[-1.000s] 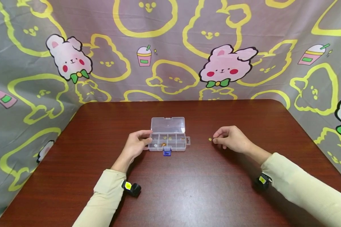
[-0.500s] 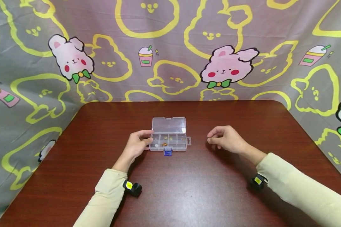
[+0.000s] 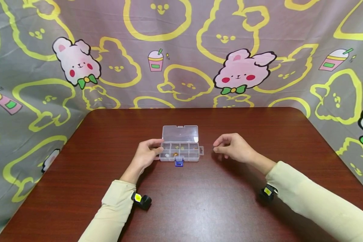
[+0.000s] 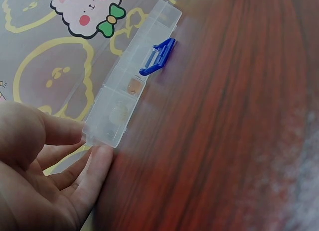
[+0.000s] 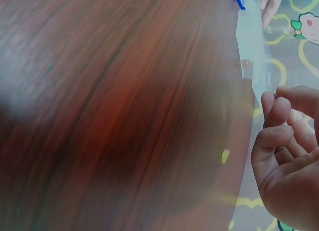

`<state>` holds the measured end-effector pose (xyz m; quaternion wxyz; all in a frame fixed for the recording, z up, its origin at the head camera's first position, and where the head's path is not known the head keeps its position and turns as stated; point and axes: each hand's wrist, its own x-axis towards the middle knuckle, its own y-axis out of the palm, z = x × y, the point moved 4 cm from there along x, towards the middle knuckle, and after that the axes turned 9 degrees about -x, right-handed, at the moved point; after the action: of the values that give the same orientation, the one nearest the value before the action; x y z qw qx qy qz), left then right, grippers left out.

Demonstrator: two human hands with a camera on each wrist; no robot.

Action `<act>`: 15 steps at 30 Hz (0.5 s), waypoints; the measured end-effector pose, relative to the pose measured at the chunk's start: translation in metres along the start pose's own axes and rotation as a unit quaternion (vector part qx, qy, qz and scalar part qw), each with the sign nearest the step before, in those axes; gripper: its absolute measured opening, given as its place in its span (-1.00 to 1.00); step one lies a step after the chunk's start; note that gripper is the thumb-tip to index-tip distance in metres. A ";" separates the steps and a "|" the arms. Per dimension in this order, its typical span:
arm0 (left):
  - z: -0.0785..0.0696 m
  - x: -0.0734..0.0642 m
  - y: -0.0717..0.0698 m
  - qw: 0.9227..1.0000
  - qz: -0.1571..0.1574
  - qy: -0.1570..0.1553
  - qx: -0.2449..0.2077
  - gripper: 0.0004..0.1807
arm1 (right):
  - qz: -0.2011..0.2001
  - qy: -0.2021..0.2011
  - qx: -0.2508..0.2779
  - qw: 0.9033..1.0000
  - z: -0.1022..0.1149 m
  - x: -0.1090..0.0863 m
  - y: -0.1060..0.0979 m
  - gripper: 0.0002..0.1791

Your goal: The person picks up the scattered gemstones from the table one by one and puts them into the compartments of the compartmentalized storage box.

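A clear plastic compartment box (image 3: 189,155) stands on the table, its lid (image 3: 179,133) raised at the back. My left hand (image 3: 143,154) grips its left end between thumb and fingers, which the left wrist view also shows. Inside are small pieces: an amber one (image 3: 175,154), a whitish one (image 3: 167,155) and some yellowish ones (image 3: 182,148). Right of the box, my right hand (image 3: 234,148) has thumb and fingertips pinched together on a tiny thing, mostly hidden, its kind unclear. A yellow oval piece (image 5: 225,156) lies beneath that hand, hidden from the head view.
A blue latch (image 3: 179,163) hangs from the box's front, and a hanging tab (image 3: 201,150) sticks out on its right. The brown wooden table (image 3: 193,201) ends at a patterned cloth (image 3: 187,50) behind and at both sides.
My right hand has moved left towards the box, passing over the yellow piece, which the head view showed a second ago. My left hand and the box stay in place.
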<state>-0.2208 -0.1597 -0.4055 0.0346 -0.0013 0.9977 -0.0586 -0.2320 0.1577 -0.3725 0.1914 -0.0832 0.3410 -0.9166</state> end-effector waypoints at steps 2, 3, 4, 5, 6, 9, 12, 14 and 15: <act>0.000 0.000 0.000 1.000 0.000 0.000 -0.002 -0.61 | 0.001 -0.003 0.002 1.000 0.003 0.001 0.002 -0.93; 0.000 0.000 0.000 1.000 0.000 0.000 -0.003 -0.61 | 0.000 -0.003 0.002 1.000 0.004 0.002 0.004 -0.93; 0.000 0.001 0.000 1.000 -0.001 0.000 -0.002 -0.61 | 0.001 -0.003 0.003 1.000 0.006 0.003 0.005 -0.93; 0.001 0.001 0.000 1.000 -0.001 0.000 -0.002 -0.61 | 0.001 -0.004 0.003 1.000 0.008 0.003 0.006 -0.93; 0.001 0.001 0.000 1.000 -0.002 -0.001 0.000 -0.61 | 0.002 -0.004 0.004 1.000 0.009 0.004 0.008 -0.93; 0.002 0.001 0.000 1.000 -0.004 -0.002 -0.001 -0.62 | 0.005 -0.006 0.009 1.000 0.013 0.006 0.012 -0.94; 0.002 0.001 0.000 1.000 -0.004 0.001 -0.003 -0.62 | 0.009 -0.012 0.014 1.000 0.016 0.009 0.017 -0.93; 0.002 0.000 0.000 1.000 -0.003 0.003 -0.005 -0.62 | 0.011 -0.017 0.016 1.000 0.018 0.011 0.021 -0.92; 0.002 0.000 0.000 1.000 -0.004 0.004 -0.005 -0.62 | 0.011 -0.019 0.017 1.000 0.019 0.012 0.023 -0.92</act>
<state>-0.2210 -0.1598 -0.4073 0.0304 -0.0054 0.9981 -0.0540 -0.2311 0.1256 -0.3726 0.2094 -0.0933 0.3227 -0.9183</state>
